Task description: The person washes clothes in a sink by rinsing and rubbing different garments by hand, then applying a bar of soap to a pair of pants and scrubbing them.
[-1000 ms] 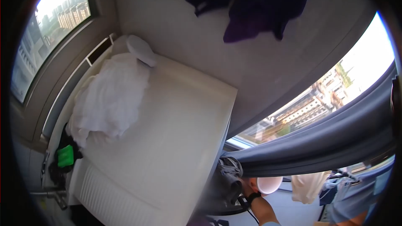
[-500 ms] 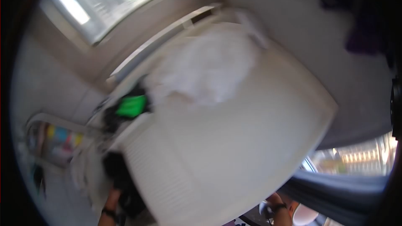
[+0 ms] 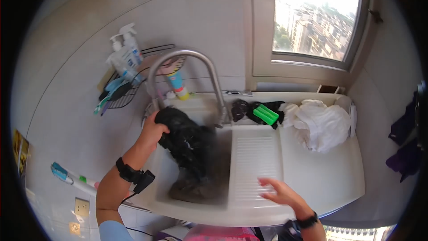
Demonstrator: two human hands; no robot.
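My left hand [image 3: 154, 130] is closed around the upper end of a wet black garment [image 3: 185, 138]. The cloth hangs down into the sink basin [image 3: 164, 192], its lower part blurred and partly in shadow. Over the ribbed washboard [image 3: 255, 151] to the right, my right hand [image 3: 281, 193] has its fingers spread and holds nothing. A curved metal faucet [image 3: 187, 52] arches above the basin behind the garment. On the back ledge lies a green soap bar or brush-like block [image 3: 265, 114] on a crumpled black plastic-looking bundle [image 3: 240, 109].
A bundle of white cloth [image 3: 322, 125] lies at the counter's back right. On the left wall, a wire rack [image 3: 122, 100] carries pump bottles [image 3: 125, 58] and brushes. A tube [image 3: 178, 85] stands behind the faucet. A window [image 3: 314, 22] is above, and dark cloths [image 3: 403, 151] hang at right.
The view has swung left from the counter's right side to the sink. My left hand still grips the black garment. My right hand has come from beyond the counter's edge to above the washboard.
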